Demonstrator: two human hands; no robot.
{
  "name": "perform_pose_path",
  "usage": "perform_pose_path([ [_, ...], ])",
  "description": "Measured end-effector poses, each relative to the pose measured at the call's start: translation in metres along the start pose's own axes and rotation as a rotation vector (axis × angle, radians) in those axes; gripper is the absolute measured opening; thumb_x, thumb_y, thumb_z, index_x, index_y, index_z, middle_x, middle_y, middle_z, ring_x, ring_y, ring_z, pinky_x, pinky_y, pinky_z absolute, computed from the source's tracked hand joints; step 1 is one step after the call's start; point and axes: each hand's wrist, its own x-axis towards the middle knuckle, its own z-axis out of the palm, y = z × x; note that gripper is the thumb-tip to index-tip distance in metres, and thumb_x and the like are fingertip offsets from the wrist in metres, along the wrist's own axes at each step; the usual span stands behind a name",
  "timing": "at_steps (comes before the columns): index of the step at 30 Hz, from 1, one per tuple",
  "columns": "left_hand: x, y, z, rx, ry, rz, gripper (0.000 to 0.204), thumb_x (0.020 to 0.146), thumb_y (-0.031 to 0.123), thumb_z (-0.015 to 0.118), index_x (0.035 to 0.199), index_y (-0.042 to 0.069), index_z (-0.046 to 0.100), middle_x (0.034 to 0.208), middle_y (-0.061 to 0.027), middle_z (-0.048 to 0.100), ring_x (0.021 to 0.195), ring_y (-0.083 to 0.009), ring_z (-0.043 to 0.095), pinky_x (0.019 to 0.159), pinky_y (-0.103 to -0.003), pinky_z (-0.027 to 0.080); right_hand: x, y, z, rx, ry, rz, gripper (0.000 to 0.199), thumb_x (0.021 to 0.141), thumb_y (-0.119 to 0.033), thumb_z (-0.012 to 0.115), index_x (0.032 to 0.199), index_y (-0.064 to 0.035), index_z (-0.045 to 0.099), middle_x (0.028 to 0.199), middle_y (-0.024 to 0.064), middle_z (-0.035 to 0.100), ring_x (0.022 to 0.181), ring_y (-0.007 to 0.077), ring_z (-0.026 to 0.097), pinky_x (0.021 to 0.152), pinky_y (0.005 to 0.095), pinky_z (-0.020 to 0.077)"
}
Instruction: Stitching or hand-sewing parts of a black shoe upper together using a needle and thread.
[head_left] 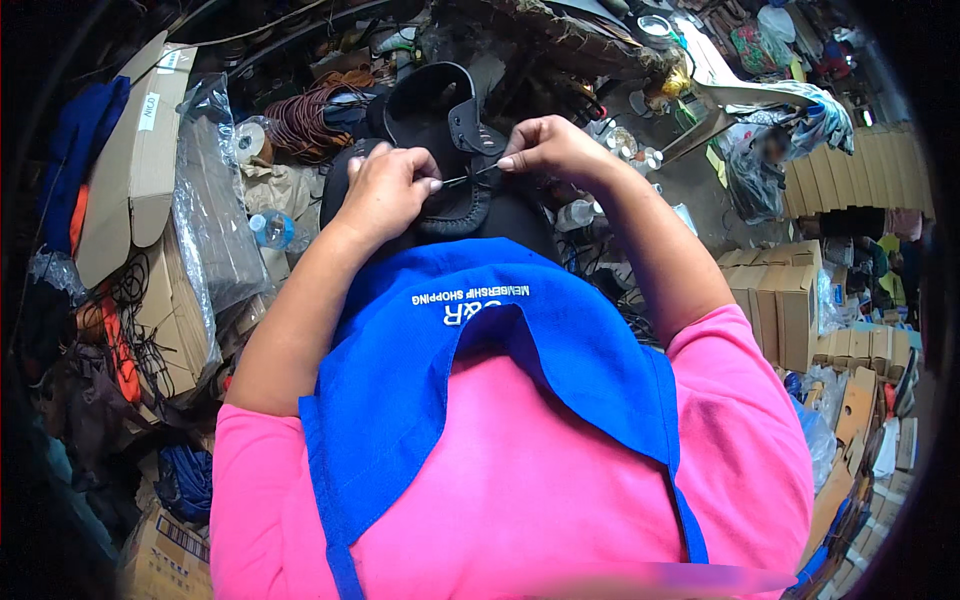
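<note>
A black shoe (462, 212) with a raised collar and an eyeleted strap rests on my lap. Stitching runs along its near rounded edge. Over it, my left hand (388, 192) is closed in a pinch on a thin light strand (456, 182), which looks like thread or a needle. From the right, my right hand (548, 148) pinches at the strand's other end, close to the strap. Too little shows to tell exactly what its fingertips hold.
A blue apron (400, 370) covers my lap. On the left are a coil of brown cord (315, 115), a thread spool (252, 142), a plastic bottle (271, 229) and a cardboard sheet (135, 165). To the right stand small bottles (578, 214) and stacked cardboard boxes (780, 300).
</note>
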Motion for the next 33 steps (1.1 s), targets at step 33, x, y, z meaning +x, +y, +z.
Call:
perform_pose_path([
  [33,-0.021,-0.006,-0.003,0.303,0.072,0.4,0.013,0.082,0.008,0.045,0.09,0.011,0.055,0.075,-0.0091,0.06,0.081,-0.0278,0.061,0.07,-0.04,0.043,-0.012,0.004,0.001,-1.41,0.091,-0.65,0.018,0.073,-0.014,0.06,0.091,-0.0167,0.057,0.078,0.0023,0.062,0.087,0.0219,0.057,0.085,0.0376,0.0376],
])
